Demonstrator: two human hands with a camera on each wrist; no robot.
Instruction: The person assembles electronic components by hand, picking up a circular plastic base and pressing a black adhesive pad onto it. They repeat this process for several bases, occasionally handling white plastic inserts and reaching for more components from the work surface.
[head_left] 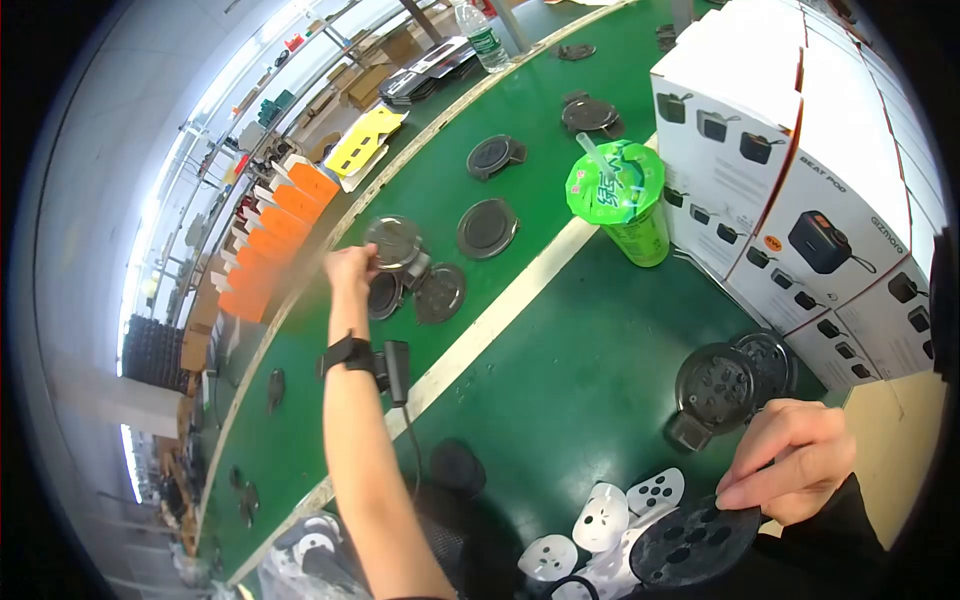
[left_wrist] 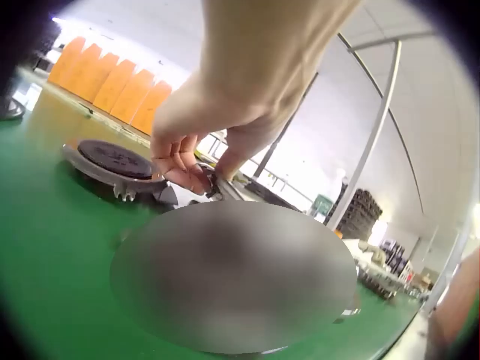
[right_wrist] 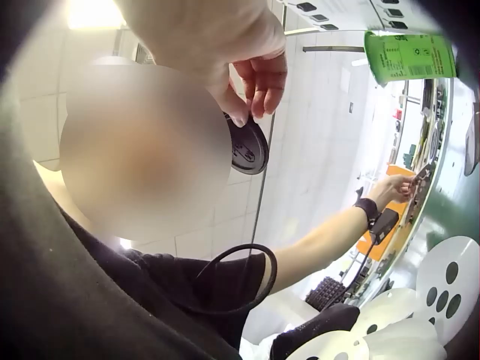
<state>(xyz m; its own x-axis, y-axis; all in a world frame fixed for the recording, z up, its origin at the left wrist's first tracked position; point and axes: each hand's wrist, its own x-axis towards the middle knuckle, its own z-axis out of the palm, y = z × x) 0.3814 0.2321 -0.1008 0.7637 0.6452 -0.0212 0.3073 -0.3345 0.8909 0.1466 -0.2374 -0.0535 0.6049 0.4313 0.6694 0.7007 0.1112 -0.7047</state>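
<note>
My left hand [head_left: 350,268] reaches over the green work surface and pinches the edge of a round dark plastic part [head_left: 394,243]. Just below that part lie two similar dark parts, one of them a round lid-like piece [head_left: 440,294]. In the left wrist view the fingers of the left hand [left_wrist: 187,146] are bent together at the part's edge; a large blur covers what is below. Near the body, my right hand [head_left: 792,462] holds a black oval pad with holes [head_left: 695,545] between thumb and fingers. Beside it are several white sheets with black dots [head_left: 602,515].
Two round black parts [head_left: 716,385] lie together in front of the stacked white printed boxes [head_left: 830,230]. A green cup with a straw [head_left: 638,235] stands by the boxes. More round dark parts [head_left: 488,228] are spread along the green belt beyond a pale strip [head_left: 510,305].
</note>
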